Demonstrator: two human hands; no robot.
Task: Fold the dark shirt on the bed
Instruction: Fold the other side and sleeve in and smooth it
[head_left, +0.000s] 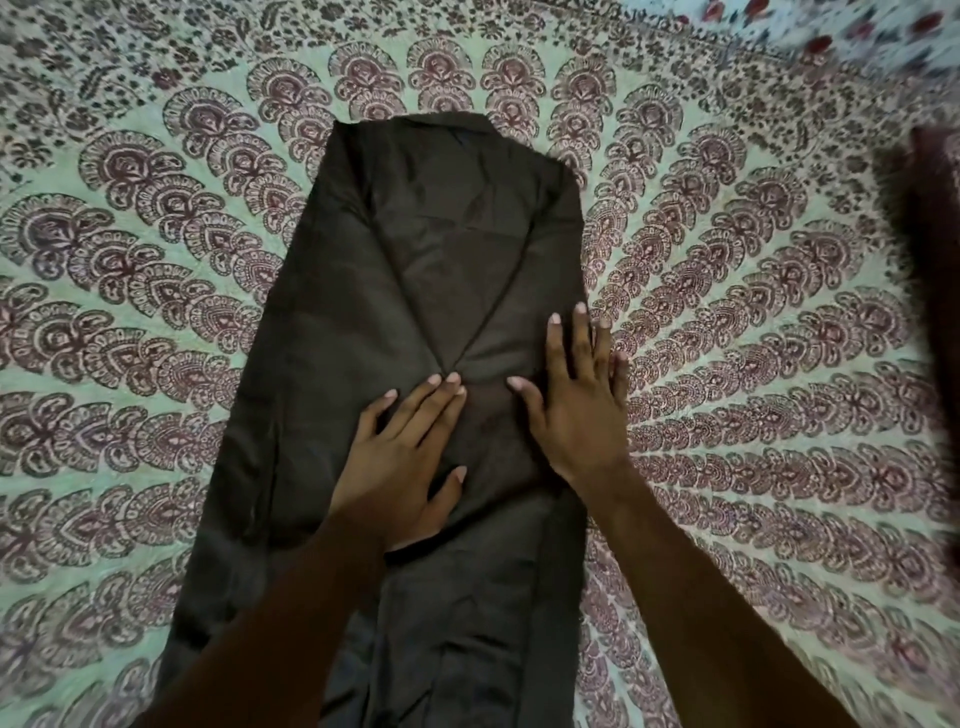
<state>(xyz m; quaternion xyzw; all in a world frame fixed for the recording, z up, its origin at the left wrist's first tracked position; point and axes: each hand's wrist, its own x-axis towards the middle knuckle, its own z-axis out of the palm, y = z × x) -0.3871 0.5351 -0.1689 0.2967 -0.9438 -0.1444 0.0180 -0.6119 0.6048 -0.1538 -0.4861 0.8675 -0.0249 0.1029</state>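
Both forearms reach over our dark brown cloth shirt (415, 270), lying lengthwise on the patterned green-and-maroon bedspread (156, 260). Left hand (400, 457) and right hand (571, 400) press flat, fingers straight, grasping nothing. Sides apparently folded inward; next, we judge, hem to collar.

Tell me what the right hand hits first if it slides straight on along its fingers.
Nothing solid: the right hand lies flat on the shirt, so it would likely only run up the shirt's folded right edge, then onto the bedspread.
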